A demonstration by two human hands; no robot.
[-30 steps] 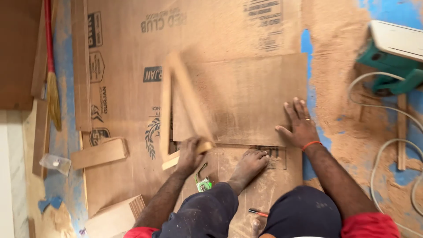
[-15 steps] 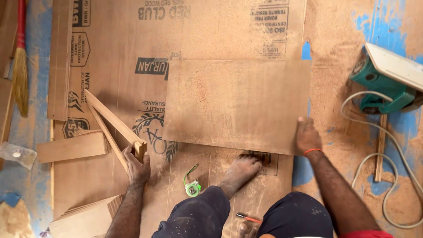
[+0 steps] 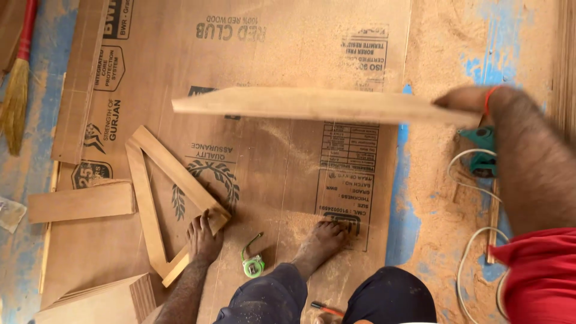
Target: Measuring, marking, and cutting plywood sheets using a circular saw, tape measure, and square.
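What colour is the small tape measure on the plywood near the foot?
Green, with a grey centre; the tape measure shows in the head view.

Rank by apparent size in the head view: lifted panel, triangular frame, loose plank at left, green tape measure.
1. lifted panel, the longest span, but it is seen nearly edge-on and nearer the camera, so its rank over the frame is unsure
2. triangular frame
3. loose plank
4. green tape measure, clearly smallest
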